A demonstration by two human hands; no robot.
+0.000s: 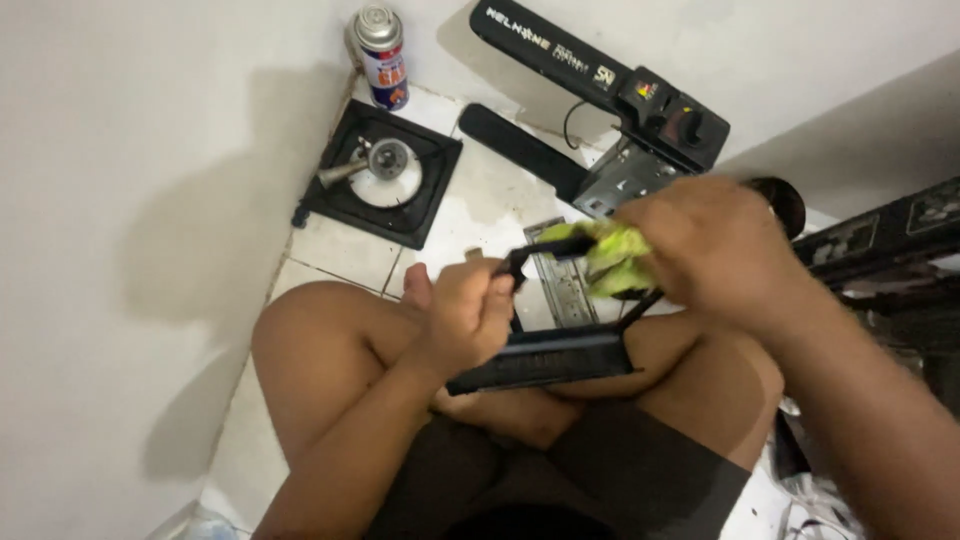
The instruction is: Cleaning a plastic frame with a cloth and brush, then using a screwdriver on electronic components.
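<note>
I sit cross-legged on a tiled floor. My left hand (470, 315) grips a thin black bar of a black metal frame part (545, 358) that rests over my legs. My right hand (715, 245) holds a crumpled yellow-green cloth (610, 255) pressed against the upper bar of that frame. The cloth wraps part of the bar, and the fingers of the right hand hide most of it.
A black square stove tray with a round metal burner (385, 172) lies in the corner. A spray can (380, 50) stands beside it. A long black stove body with a knob (610, 85) leans on the wall. A metal strip (560, 285) lies on the tiles.
</note>
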